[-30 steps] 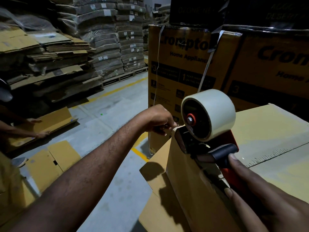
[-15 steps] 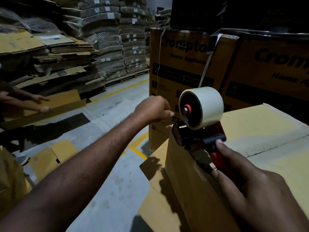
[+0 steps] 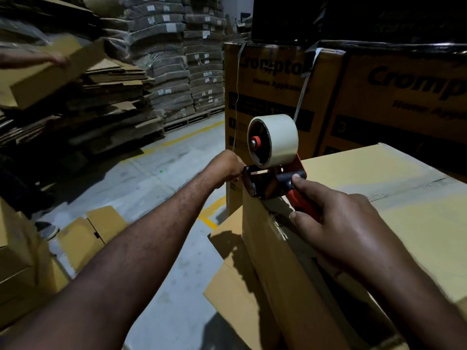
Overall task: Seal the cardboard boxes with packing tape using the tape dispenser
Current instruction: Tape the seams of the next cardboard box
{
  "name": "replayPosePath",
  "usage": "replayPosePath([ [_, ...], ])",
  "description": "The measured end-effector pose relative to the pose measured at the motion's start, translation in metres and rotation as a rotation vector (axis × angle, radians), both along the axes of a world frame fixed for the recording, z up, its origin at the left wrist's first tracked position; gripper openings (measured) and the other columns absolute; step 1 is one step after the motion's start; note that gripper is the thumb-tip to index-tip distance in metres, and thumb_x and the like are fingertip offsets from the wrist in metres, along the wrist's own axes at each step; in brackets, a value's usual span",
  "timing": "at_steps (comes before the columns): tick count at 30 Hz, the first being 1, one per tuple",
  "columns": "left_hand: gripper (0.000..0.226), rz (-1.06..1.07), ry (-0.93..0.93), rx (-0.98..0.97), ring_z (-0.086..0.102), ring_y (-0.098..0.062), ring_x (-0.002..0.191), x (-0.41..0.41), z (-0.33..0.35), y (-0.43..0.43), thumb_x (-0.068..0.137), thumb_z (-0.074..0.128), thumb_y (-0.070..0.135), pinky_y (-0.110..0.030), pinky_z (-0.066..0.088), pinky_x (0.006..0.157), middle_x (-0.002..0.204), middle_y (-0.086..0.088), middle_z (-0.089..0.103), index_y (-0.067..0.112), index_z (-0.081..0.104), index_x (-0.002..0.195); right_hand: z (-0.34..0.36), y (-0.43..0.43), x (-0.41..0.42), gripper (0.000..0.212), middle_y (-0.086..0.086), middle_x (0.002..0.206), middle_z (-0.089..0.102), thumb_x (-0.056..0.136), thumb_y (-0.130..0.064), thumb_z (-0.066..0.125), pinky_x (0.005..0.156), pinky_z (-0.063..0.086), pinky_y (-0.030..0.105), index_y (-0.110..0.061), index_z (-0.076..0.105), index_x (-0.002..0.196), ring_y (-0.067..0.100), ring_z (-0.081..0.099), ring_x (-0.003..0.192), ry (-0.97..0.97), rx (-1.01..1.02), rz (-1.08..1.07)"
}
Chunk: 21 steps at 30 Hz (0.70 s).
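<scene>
Your right hand (image 3: pixel 336 218) gripped the tape dispenser (image 3: pixel 273 178) on the cardboard box (image 3: pixel 379 178) edge. Left hand (image 3: pixel 225 165) sat at its corner, grip unclear.

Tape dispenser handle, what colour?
Red. The handle shows best in the head view, gripped by the right hand.

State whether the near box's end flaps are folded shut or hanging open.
Open: the end flaps splay outward from the box.
</scene>
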<state>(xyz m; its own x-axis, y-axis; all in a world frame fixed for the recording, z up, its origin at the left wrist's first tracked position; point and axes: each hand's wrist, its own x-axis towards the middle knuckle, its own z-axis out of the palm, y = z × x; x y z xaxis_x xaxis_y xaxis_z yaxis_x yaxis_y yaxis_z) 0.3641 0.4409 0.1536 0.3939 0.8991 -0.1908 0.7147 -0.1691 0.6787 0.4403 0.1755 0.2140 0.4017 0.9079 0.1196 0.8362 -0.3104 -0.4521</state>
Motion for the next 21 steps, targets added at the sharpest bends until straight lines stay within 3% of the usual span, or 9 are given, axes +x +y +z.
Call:
replayPosePath([
  [2,0.020,0.061,-0.084,0.013,0.051,-0.021,0.064,-0.002,-0.005,-0.003,0.091,0.072,0.022,-0.031,0.042,0.057,0.075,-0.007,0.061,0.002,0.073,0.088,0.001,-0.009,-0.002,0.063,0.003,0.120,0.066,0.091,-0.043,0.062,0.078,0.050,0.031,-0.052,0.031,0.145,0.023,0.062,0.102,-0.030,-0.015,0.022],
  [5,0.030,0.150,-0.107,0.119,0.041,-0.017,0.049,-0.006,-0.013,-0.010,0.087,0.075,0.038,-0.025,0.032,0.051,0.058,0.000,0.052,0.009,0.071,0.077,0.004,-0.026,-0.001,0.062,0.001,0.114,0.068,0.090,-0.043,0.061,0.071,0.048,0.028,-0.053,0.032,0.144,0.020,0.059,0.087,-0.080,-0.040,0.049],
  [7,0.036,0.161,-0.142,0.131,0.039,-0.017,0.047,-0.005,-0.015,-0.015,0.087,0.074,0.042,-0.024,0.031,0.051,0.054,0.001,0.048,0.010,0.068,0.071,0.004,-0.036,-0.001,0.063,0.000,0.109,0.068,0.090,-0.043,0.061,0.065,0.046,0.026,-0.052,0.031,0.145,0.015,0.049,0.074,-0.113,-0.040,0.057],
  [10,0.036,0.116,-0.134,0.172,0.046,-0.019,0.050,0.002,-0.011,-0.023,0.090,0.072,0.041,-0.025,0.037,0.052,0.057,0.000,0.050,0.014,0.063,0.068,0.003,-0.048,-0.001,0.064,0.001,0.110,0.068,0.091,-0.042,0.060,0.066,0.048,0.026,-0.050,0.030,0.146,0.016,0.054,0.077,-0.107,-0.029,0.037],
  [12,0.030,0.096,-0.152,0.207,0.067,-0.024,0.080,0.006,-0.007,-0.032,0.090,0.071,0.044,-0.034,0.057,0.070,0.088,-0.004,0.068,0.015,0.070,0.096,0.004,-0.056,0.000,0.063,0.002,0.111,0.067,0.090,-0.041,0.060,0.067,0.050,0.029,-0.051,0.030,0.145,0.019,0.056,0.082,-0.109,-0.025,0.010],
  [14,0.073,0.122,-0.204,0.117,0.064,-0.027,0.110,0.007,-0.004,-0.048,0.083,0.077,0.047,-0.044,0.059,0.084,0.125,-0.006,0.063,0.014,0.050,0.141,0.005,-0.064,0.002,0.063,0.001,0.114,0.067,0.090,-0.042,0.059,0.069,0.051,0.029,-0.052,0.029,0.144,0.021,0.059,0.086,-0.102,-0.021,-0.006],
  [15,0.084,0.136,-0.255,0.007,0.062,-0.027,0.110,0.008,-0.005,-0.056,0.081,0.079,0.044,-0.043,0.058,0.081,0.126,-0.007,0.059,0.013,0.038,0.148,0.004,-0.067,0.002,0.063,0.001,0.115,0.067,0.090,-0.042,0.059,0.070,0.051,0.029,-0.053,0.028,0.144,0.021,0.061,0.089,-0.094,-0.015,-0.006],
  [18,0.048,0.182,-0.387,-0.290,0.058,-0.022,0.082,0.010,-0.022,-0.077,0.089,0.067,0.022,-0.038,0.053,0.066,0.094,-0.007,0.058,0.011,0.050,0.132,0.001,-0.074,-0.004,0.063,0.000,0.111,0.068,0.092,-0.040,0.059,0.068,0.051,0.028,-0.050,0.027,0.146,0.018,0.056,0.079,-0.093,-0.006,0.017],
  [21,0.024,0.278,-0.518,-0.390,0.057,-0.017,0.066,0.008,-0.031,-0.088,0.086,0.069,0.019,-0.027,0.049,0.056,0.074,-0.004,0.056,0.012,0.059,0.107,-0.002,-0.072,-0.006,0.064,0.001,0.105,0.068,0.093,-0.037,0.059,0.061,0.048,0.026,-0.046,0.026,0.148,0.014,0.047,0.069,-0.128,-0.011,0.038],
])
